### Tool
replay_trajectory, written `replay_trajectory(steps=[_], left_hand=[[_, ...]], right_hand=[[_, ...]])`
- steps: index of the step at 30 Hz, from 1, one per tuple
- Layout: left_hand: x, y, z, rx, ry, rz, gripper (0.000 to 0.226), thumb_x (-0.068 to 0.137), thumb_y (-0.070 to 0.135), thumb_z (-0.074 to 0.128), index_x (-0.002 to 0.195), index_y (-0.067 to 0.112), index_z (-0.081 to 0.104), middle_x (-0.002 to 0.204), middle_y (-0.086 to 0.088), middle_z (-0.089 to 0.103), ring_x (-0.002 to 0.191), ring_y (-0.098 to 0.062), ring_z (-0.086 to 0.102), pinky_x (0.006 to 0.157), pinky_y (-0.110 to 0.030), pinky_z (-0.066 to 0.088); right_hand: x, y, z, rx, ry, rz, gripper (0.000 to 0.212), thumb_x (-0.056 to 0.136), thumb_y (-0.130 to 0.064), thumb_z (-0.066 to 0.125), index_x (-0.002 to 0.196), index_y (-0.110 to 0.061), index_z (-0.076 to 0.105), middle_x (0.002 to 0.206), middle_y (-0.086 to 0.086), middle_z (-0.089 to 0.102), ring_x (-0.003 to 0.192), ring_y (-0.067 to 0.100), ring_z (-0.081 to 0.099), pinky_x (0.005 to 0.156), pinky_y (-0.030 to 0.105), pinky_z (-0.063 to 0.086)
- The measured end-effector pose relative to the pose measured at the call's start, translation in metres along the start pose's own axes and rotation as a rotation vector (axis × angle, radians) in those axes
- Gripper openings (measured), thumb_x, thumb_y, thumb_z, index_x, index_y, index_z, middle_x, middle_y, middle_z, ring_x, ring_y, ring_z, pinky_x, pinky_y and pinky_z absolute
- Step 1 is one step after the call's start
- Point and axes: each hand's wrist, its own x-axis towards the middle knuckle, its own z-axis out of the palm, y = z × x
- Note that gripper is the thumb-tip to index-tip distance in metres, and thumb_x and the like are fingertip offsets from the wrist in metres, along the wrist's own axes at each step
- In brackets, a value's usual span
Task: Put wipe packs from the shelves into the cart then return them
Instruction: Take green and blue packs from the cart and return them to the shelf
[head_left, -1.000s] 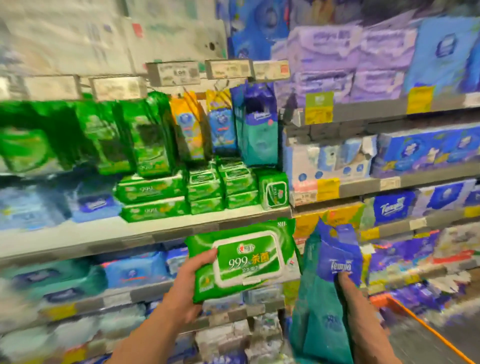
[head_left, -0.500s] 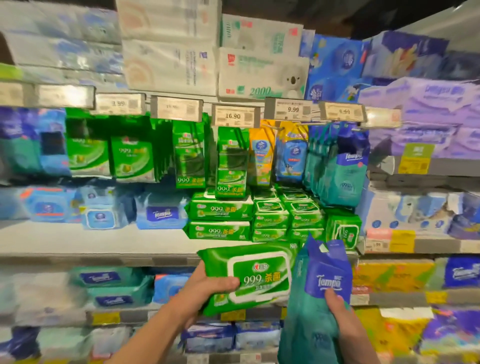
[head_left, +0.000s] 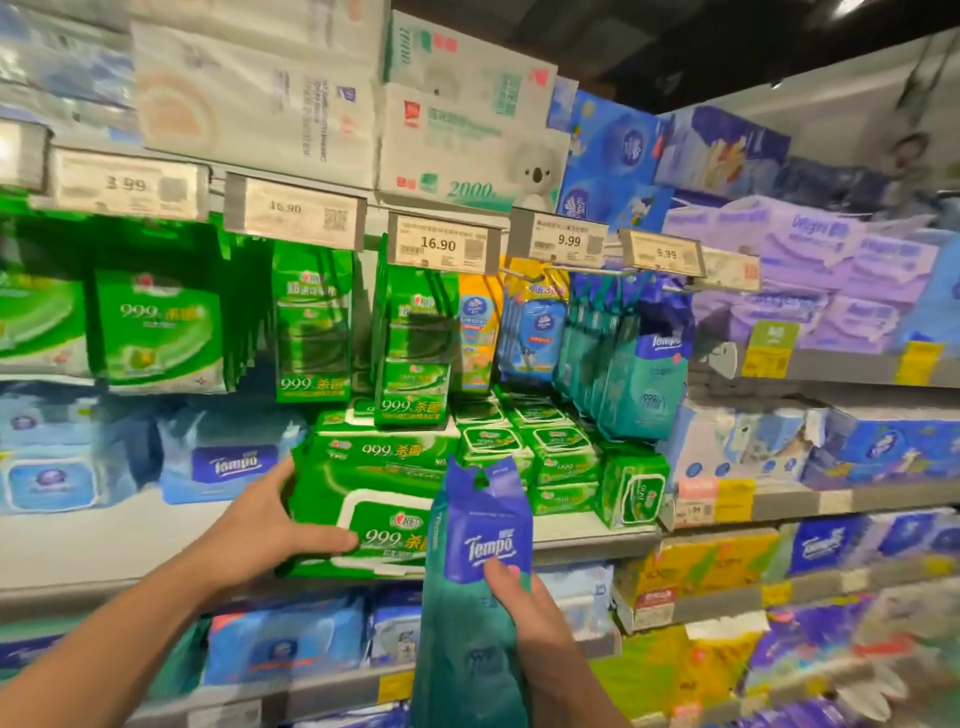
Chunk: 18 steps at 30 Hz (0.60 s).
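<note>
"999" is printed on the green wipe pack (head_left: 363, 525) held at the shelf edge, and again on the green packs stacked behind it (head_left: 384, 451) and on the hanging green packs (head_left: 310, 332). "tempo" is read on the blue-and-teal pack (head_left: 483, 551) in front, on a hanging teal pack (head_left: 660, 364) and on a pale blue pack (head_left: 231, 462). price tags show "3.99" (head_left: 124, 183), "16.90" (head_left: 439, 244) and "9.99" (head_left: 569, 240), and "2000" is printed on a white koala box (head_left: 470, 189).

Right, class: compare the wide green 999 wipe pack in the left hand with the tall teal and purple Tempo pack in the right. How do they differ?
The green 999 wipe pack is broad and lies flat at the shelf edge; the teal and purple Tempo pack is narrow and held upright. The green pack has a white-edged lid; the Tempo pack has a notched hanging tab on top. The left hand grips the green pack's end, the right hand the Tempo pack's side. Both are soft packets.
</note>
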Motion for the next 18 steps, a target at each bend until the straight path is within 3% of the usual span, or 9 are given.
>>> replay_trajectory(steps=[4,10,14,18], left_hand=[[0.017,-0.001,-0.015,0.039,0.070,0.033,0.098,0.036,0.032,0.102,0.124,0.021,0.059,0.110,-0.002,0.078,0.099,-0.023,0.075,0.095,-0.047,0.056],[0.032,-0.019,-0.027,0.176,0.178,0.110,0.097,0.043,0.038,0.099,0.129,0.034,0.054,0.120,0.003,0.072,0.113,-0.015,0.068,0.102,-0.048,0.053],[0.034,-0.028,-0.023,0.289,0.261,0.131,0.079,0.052,0.033,0.100,0.115,0.044,0.055,0.122,0.000,0.062,0.116,-0.016,0.062,0.104,-0.041,0.049],[0.033,-0.057,-0.023,0.197,0.314,0.112,0.102,0.041,0.036,0.103,0.130,0.032,0.054,0.117,0.000,0.074,0.107,-0.017,0.071,0.099,-0.037,0.054]], right_hand=[[0.029,-0.010,0.010,0.038,-0.057,0.068,0.054,0.075,-0.026,0.079,0.124,-0.010,0.064,0.113,0.021,0.075,0.097,0.036,0.075,0.074,0.043,0.061],[0.077,-0.009,0.013,-0.050,-0.172,0.076,0.066,0.072,-0.037,0.083,0.129,-0.011,0.061,0.117,0.025,0.072,0.103,0.044,0.071,0.084,0.052,0.059],[0.092,-0.005,0.006,-0.074,-0.223,0.089,0.069,0.072,-0.039,0.083,0.128,-0.007,0.059,0.116,0.031,0.069,0.099,0.047,0.070,0.085,0.056,0.058],[0.090,-0.001,0.002,-0.204,-0.190,0.042,0.077,0.063,-0.041,0.092,0.125,-0.004,0.065,0.118,0.031,0.070,0.110,0.051,0.067,0.094,0.060,0.055]])
